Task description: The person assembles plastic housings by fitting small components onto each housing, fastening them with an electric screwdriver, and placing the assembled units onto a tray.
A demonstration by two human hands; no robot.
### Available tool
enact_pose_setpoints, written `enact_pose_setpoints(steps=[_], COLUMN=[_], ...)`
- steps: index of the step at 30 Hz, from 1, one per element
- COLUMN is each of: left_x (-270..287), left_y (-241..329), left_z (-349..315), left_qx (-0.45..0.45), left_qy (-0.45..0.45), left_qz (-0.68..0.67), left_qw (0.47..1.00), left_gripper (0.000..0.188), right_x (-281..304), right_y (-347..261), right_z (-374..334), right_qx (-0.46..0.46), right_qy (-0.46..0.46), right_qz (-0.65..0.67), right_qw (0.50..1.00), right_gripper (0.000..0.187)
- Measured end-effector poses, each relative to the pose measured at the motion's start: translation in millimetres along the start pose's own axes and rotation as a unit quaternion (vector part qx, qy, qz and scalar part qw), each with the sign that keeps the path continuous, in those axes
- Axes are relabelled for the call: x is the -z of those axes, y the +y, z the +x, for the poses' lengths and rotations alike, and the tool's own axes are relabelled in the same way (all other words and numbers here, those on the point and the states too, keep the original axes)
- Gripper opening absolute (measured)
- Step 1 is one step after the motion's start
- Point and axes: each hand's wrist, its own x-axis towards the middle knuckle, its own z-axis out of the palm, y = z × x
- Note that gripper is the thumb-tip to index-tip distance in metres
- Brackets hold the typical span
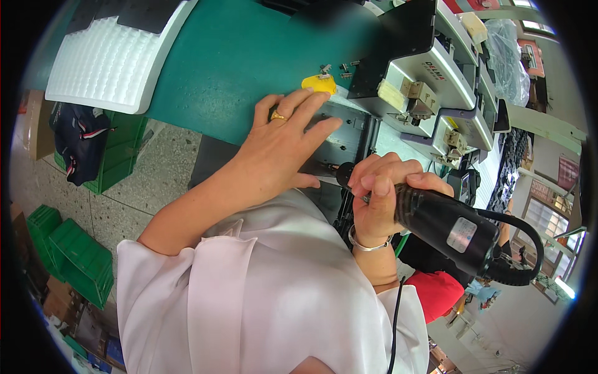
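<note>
Black and cylindrical, the powered screwdriver (443, 225) lies in the grip of the right hand (387, 193), whose fingers wrap its front end, while its cable loops away behind that hand. The left hand (274, 149) is open, palm down and fingers spread, over the near side of a dark, flat, rectangular metal panel (356, 129), which sits between the two hands at the counter's (212, 68) edge. Just beyond the left fingertips lies a rounded yellow piece (319, 85), with small silvery metal parts (346, 75) on and beside it. The work looks partway through: the screwdriver's front end is already at the panel, and the loose parts suggest more remain to be handled, though how many fixings are in place cannot be told. The left hand covers much of the panel; whether the screwdriver's thin tip touches it, or the left fingertips touch the yellow piece, is unclear.
</note>
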Motion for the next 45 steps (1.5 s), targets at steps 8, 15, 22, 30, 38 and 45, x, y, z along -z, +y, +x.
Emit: enact_pose_setpoints(steps=[8,15,22,30,38,45], left_x=[-8,19,116,174,197,160], left_y=[5,16,19,-16,28,12], left_z=[11,-15,-24,71,230,277], left_qx=[-0.039,-0.009,-0.015,-0.11,-0.033,-0.057], left_qy=[-0.042,-0.023,0.09,0.329,0.179,0.004], left_qz=[0.048,0.014,-0.012,-0.452,0.23,0.379], left_qw=[0.997,1.0,0.996,0.822,0.956,0.924], left_gripper=[0.079,0.075,0.065,0.047,0.055,0.059], right_x=[-1,21,47,47,50,60], right_y=[-1,-46,-59,-45,-38,-35], right_z=[-2,7,20,19,8,1], right_qx=[0.01,0.024,0.056,0.029,0.008,-0.034], right_qy=[0.019,0.142,0.192,0.174,0.179,0.196], right_qz=[-0.028,0.146,0.167,0.192,0.152,0.159], right_qw=[0.999,0.979,0.965,0.965,0.972,0.967], right_gripper=[0.04,0.037,0.035,0.039,0.032,0.042])
